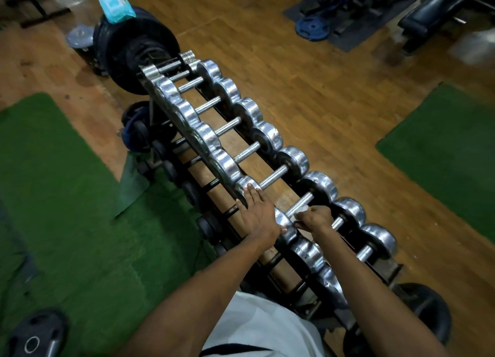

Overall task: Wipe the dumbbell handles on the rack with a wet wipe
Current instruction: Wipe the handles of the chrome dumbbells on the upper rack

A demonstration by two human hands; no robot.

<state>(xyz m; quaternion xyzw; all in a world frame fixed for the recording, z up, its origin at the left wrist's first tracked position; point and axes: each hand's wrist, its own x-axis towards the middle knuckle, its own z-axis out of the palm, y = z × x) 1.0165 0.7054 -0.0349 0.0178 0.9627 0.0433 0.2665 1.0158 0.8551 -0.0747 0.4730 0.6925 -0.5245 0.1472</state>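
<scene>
— Where's the wipe?
— My right hand (314,218) curls its fingers (302,224) around the white wet wipe (300,211), on a chrome dumbbell handle (301,204) on the black rack (385,269).
— And your left?
— My left hand (258,212) rests flat, fingers straight, on a chrome dumbbell head (247,183).

about ten chrome dumbbells (270,178), two hands, one wipe pack (116,7), two green mats.

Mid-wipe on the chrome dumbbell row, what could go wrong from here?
1. The right hand grips the white wet wipe near one end of the steel dumbbell handle; the far stretch may get skipped.
2. The left hand rests flat on a round chrome dumbbell head; if it rolls, fingers could pinch against the neighbouring head.
</scene>
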